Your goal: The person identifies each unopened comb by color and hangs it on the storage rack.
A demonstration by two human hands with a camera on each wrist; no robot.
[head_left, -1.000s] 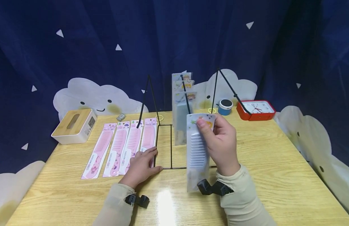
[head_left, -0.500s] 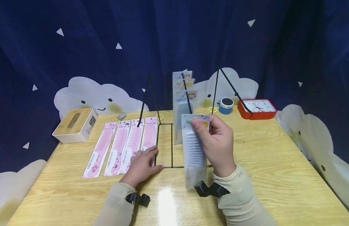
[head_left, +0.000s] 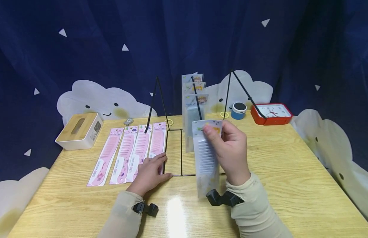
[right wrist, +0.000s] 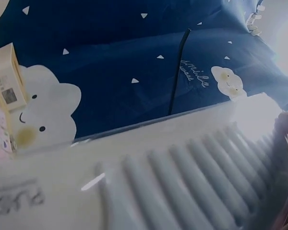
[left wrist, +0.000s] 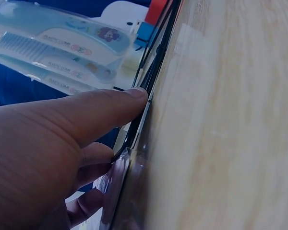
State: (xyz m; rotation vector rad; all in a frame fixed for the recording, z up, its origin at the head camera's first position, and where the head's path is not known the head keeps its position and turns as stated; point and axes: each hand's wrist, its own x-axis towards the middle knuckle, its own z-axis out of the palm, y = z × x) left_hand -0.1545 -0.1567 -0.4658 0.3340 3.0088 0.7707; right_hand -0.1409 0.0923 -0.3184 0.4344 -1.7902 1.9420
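Note:
My right hand (head_left: 232, 153) pinches a packaged pale-blue comb (head_left: 206, 158) by its printed top card, thumb in front. The pack hangs upright before the black wire rack (head_left: 181, 152), and its ribbed teeth fill much of the right wrist view. Behind it, several similar packaged combs (head_left: 192, 122) hang in a row on the rack's middle rod. My left hand (head_left: 149, 173) rests at the rack's front left corner, its straight thumb (left wrist: 129, 98) touching the base wire in the left wrist view. Several packaged pink combs (head_left: 107, 155) lie side by side on the table left of the rack.
A tissue box (head_left: 79, 131) with a wooden lid stands at the back left, near a small grey gadget (head_left: 128, 122). Back right are a blue round speaker (head_left: 238, 111) and a red clock (head_left: 271, 114). Two other rods of the rack slant up toward the front.
My right hand has moved slightly left with the comb pack, bringing its top nearer the middle rod's tip. The left hand stays at the rack's corner.

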